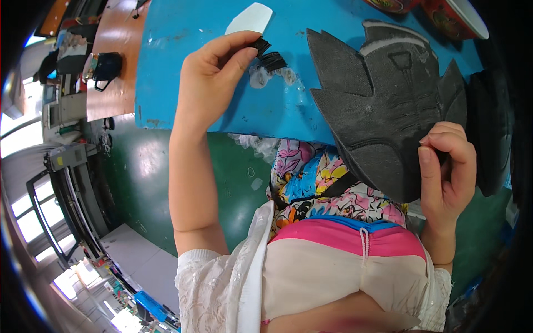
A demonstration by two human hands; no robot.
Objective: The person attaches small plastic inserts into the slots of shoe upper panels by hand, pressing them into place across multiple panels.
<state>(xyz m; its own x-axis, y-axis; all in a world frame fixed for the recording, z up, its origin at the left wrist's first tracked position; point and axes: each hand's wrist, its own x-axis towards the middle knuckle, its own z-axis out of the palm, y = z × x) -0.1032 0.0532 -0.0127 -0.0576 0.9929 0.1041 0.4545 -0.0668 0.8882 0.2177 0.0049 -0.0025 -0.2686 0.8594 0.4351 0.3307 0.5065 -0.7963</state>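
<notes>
My left hand [214, 77] is raised over the blue table, its thumb and forefinger pinching a small bundle of short black strips [260, 45]. Just beyond the fingertips, more black strips [272, 61] lie by some crumpled clear plastic [259, 77]. At the right, a large black stitched fabric panel [383, 100] with pointed flaps spreads over the table and past its near edge above my lap. My right hand [452, 172] is closed at the panel's right edge, thumb and fingers bent together there; the exact grip is partly hidden.
A white card-like piece [251, 19] lies beyond my left hand on the blue table [172, 66]. Red patterned bowls [455, 19] stand at the far right, and more black fabric [488, 133] is piled beside my right hand. A dark mug [107, 66] sits on a brown table [114, 100].
</notes>
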